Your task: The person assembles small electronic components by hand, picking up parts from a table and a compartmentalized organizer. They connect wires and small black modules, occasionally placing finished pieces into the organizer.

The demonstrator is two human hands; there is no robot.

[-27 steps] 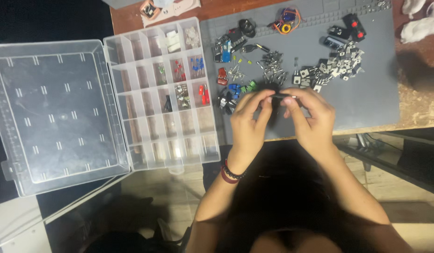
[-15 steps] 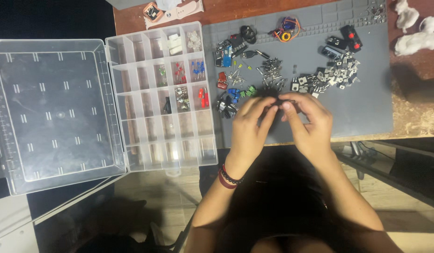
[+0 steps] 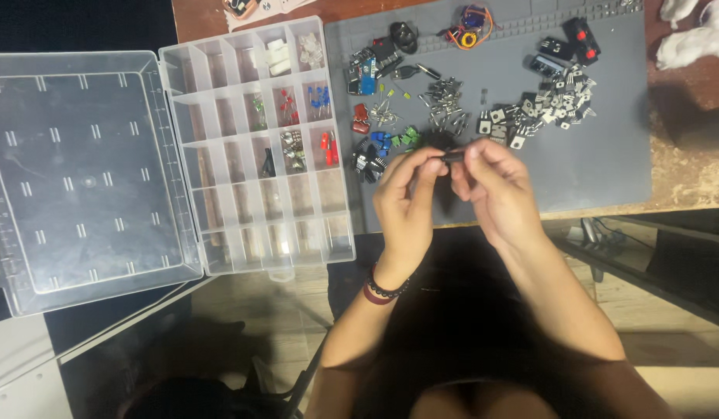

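Both hands, left hand (image 3: 406, 198) and right hand (image 3: 495, 186), pinch-grip a small black part (image 3: 452, 156); a slip could drop it among loose components (image 3: 445, 112) on the grey mat (image 3: 600, 155).

Bare grey mat (image 3: 600, 155) right of the hands (image 3: 452, 182) lies open; component piles (image 3: 452, 109) crowd beyond.
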